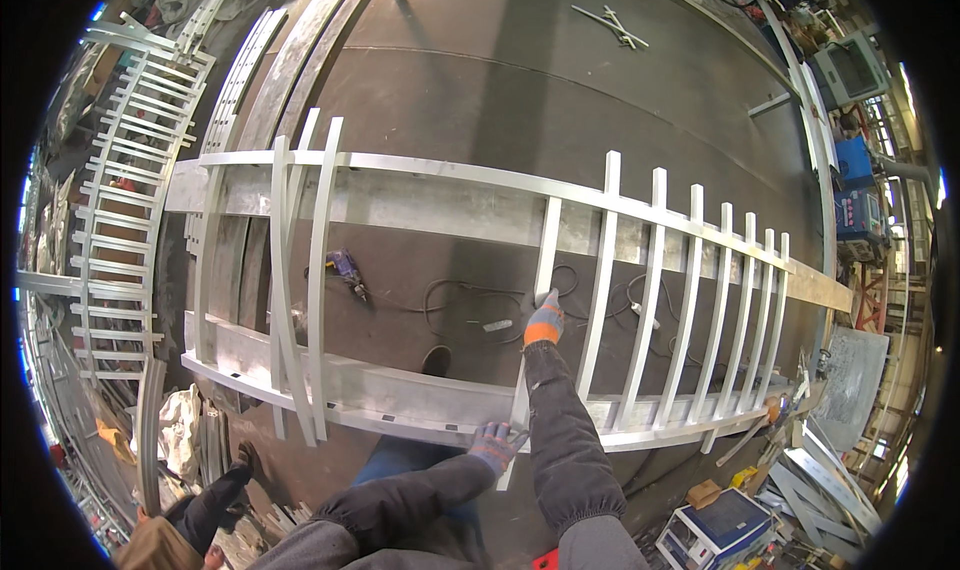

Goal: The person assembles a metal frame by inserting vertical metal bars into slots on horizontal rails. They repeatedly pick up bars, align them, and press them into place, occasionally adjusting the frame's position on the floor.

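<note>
A white metal bar (547,240) stands across a long white railing frame, its top under the upper rail (460,174) and its lower end passing the lower rail (390,418). My right hand (545,320), in a grey and orange work glove, is closed around the bar's middle. My left hand (495,446), gloved too, is at the lower rail with its fingers closed about the bar's lower end; part of the grip is hidden. To the right several white bars (645,310) cross both rails at intervals. On the left, loose bars (320,280) cross the frame, some slanted.
Flat metal beams (430,206) lie under the frame. A purple power drill (346,272) and cables (430,295) are on the floor inside it. A finished-looking railing (125,200) stands left. A person (190,520) is at lower left. A blue-topped machine (722,522) stands lower right, beside metal offcuts (820,495).
</note>
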A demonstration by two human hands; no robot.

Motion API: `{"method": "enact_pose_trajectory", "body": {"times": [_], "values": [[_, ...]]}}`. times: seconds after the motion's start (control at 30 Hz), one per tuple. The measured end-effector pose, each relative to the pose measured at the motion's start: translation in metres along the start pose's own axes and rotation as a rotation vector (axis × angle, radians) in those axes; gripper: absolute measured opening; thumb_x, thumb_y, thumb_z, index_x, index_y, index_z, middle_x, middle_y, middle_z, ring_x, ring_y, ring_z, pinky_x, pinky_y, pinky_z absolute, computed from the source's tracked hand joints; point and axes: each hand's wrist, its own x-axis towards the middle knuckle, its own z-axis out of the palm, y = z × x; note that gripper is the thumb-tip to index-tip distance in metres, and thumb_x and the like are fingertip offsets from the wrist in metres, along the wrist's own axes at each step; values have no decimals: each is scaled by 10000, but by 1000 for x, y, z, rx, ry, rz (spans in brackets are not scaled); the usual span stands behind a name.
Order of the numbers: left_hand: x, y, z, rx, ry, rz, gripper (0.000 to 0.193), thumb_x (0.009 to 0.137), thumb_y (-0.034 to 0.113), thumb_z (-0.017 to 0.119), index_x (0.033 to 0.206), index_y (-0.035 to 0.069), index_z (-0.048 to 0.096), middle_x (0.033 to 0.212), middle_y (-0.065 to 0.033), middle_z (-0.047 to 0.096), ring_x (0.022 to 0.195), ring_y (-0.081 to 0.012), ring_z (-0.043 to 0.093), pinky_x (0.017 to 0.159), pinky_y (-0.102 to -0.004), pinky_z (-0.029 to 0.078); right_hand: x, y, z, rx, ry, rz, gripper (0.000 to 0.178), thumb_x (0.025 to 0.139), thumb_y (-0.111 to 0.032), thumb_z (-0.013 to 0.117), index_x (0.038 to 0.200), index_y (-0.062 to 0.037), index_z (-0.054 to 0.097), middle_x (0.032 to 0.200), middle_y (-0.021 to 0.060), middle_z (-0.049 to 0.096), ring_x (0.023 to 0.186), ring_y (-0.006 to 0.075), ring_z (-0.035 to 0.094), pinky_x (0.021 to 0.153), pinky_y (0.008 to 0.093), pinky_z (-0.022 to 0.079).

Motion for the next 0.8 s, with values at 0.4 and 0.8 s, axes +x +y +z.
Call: {"method": "enact_pose_trajectory", "body": {"times": [0.4,0.8], "values": [[1,-1,5,-1,62,0,707,822,174,583,1490,306,391,1367,-184,436,1217,-402,457,1031,-549,353,7,-1,2,405,-149,409,492,992,-451,439,968,-10,656,920,182,719,894,373,672,798,457,487],[-3,-5,12,-35,115,12,697,828,137,547,1483,330,411,1335,-178,454,1185,-382,470,1067,-527,333,15,22,28,63,-60,61,357,1013,-219,430,1276,7,515,1108,244,681,1029,400,654,871,464,500]]}}
